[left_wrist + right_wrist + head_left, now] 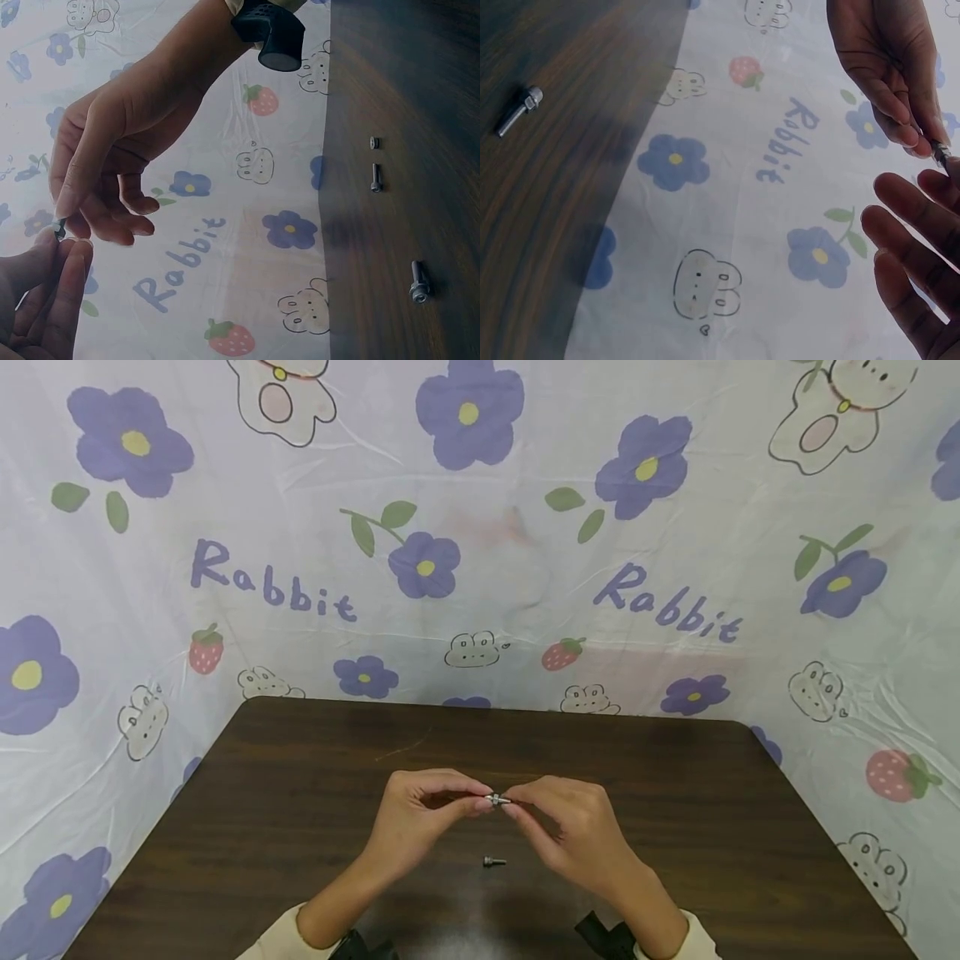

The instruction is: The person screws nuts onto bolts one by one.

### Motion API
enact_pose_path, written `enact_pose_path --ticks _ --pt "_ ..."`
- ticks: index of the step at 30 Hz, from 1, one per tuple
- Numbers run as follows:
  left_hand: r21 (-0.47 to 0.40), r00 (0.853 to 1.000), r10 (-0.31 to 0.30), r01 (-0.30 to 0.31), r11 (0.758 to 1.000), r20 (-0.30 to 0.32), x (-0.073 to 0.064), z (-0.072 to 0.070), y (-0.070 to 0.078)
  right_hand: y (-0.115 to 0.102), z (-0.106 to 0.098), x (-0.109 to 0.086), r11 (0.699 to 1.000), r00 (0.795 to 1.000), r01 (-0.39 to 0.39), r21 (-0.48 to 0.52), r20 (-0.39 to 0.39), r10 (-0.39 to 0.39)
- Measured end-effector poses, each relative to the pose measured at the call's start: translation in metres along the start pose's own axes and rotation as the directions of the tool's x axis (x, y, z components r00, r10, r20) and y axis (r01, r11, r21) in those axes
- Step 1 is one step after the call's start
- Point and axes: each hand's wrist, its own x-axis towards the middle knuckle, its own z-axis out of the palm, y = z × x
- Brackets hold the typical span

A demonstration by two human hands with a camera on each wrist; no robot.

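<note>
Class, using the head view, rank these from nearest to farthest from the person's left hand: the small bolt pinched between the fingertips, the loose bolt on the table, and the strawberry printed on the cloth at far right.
1. The pinched bolt: at the left hand fingertips, shared with the right hand.
2. The loose bolt: on the table, just below the hands.
3. The strawberry: on the cloth, far right.

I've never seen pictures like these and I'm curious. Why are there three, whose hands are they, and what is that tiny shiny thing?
One person wears three cameras: one on the head, one on each wrist. The big picture looks down at both hands above a dark wooden table. The left hand and right hand together pinch a small metal screw between their fingertips. Another screw lies on the table below them. The left wrist view also shows two smaller metal pieces lying further along the table.
</note>
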Motion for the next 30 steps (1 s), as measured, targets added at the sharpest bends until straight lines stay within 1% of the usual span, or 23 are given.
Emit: enact_pose_path --ticks 3,8,10,16,19,24,30 --pt "0.004 1.0 -0.006 0.006 1.0 0.005 -0.0008 -0.0001 -0.0003 -0.0001 0.0001 -0.0001 1.0 1.0 0.003 0.006 -0.002 -0.003" --pt "-0.014 1.0 -0.015 0.015 1.0 0.026 -0.0023 -0.0002 -0.0001 -0.0002 0.0006 -0.0009 1.0 1.0 0.004 0.02 -0.015 -0.004" --pt "-0.036 0.999 -0.007 0.008 0.999 0.042 -0.002 -0.0001 0.0 -0.0003 0.0007 -0.0009 1.0 1.0 0.009 0.023 -0.023 -0.008" --pt "-0.089 0.995 0.054 -0.047 0.995 0.079 0.0004 0.0008 -0.0022 -0.0006 0.0013 0.0013 0.999 0.999 0.036 0.035 -0.037 -0.035" --pt "-0.081 0.995 0.068 -0.062 0.995 0.078 0.0009 0.0002 -0.0028 -0.0011 0.0014 0.0023 0.999 0.998 0.042 0.035 -0.04 -0.04" --pt "-0.059 0.995 0.054 -0.049 0.997 0.081 -0.0001 -0.0006 -0.003 -0.0021 0.0016 0.0027 0.998 0.998 0.045 0.035 -0.042 -0.044" --pt "-0.016 0.993 0.055 -0.054 0.998 0.102 0.0001 0.0002 -0.0028 -0.0021 0.0013 0.0019 0.998 0.998 0.049 0.028 -0.042 -0.048"
